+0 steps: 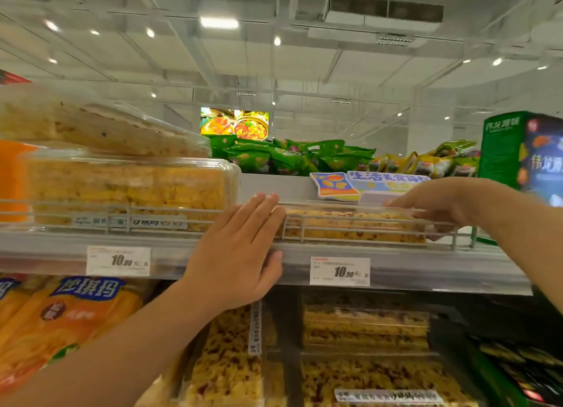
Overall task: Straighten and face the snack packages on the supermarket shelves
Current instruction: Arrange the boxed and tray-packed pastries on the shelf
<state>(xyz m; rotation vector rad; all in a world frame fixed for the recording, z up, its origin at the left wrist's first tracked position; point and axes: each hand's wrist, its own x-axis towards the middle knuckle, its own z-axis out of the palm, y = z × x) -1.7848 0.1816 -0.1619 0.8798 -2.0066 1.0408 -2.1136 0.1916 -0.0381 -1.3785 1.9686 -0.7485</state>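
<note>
At the centre of the frame the left hand [240, 251] lies flat against the front edge of the upper shelf [426, 266], fingers [262, 205] straight and close together, tips touching the left end of a low clear snack box [353, 225] behind the wire rail [365, 228]. At centre right, the right hand [441, 204] curls its fingers over the box's right end, holding it. To the left on the same shelf, two clear boxes [128, 187] are stacked. Two price tags [339, 271] sit on the shelf edge.
</note>
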